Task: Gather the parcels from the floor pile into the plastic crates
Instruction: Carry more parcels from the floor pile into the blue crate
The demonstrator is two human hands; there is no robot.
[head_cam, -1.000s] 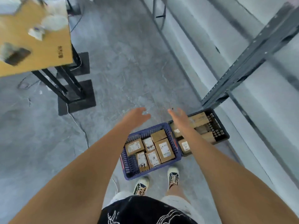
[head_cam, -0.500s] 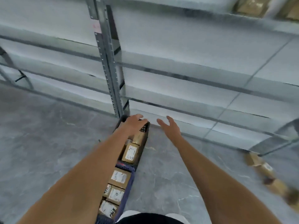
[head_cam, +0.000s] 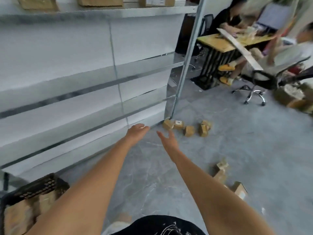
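Several small brown cardboard parcels (head_cam: pixel 187 128) lie on the grey floor by the foot of the shelf post. More parcels (head_cam: pixel 221 172) are scattered on the floor at the right, nearer to me. A black plastic crate (head_cam: pixel 39 187) with brown parcels inside shows at the bottom left, partly hidden by my left forearm. My left hand (head_cam: pixel 136 131) is stretched forward, fingers relaxed, holding nothing. My right hand (head_cam: pixel 167 139) is beside it, fingers spread, empty. Both hands are in the air, short of the far parcels.
A grey metal shelving unit (head_cam: pixel 84 78) fills the left side, with boxes on its top shelf. At the back right a person sits at a wooden desk (head_cam: pixel 223 43). A black office chair (head_cam: pixel 260 82) and larger cardboard boxes (head_cam: pixel 291 97) stand at the right.
My view has swung right, away from the two crates, so the loose parcels on the floor and the desk area are now in sight. Both hands stay outstretched and empty.
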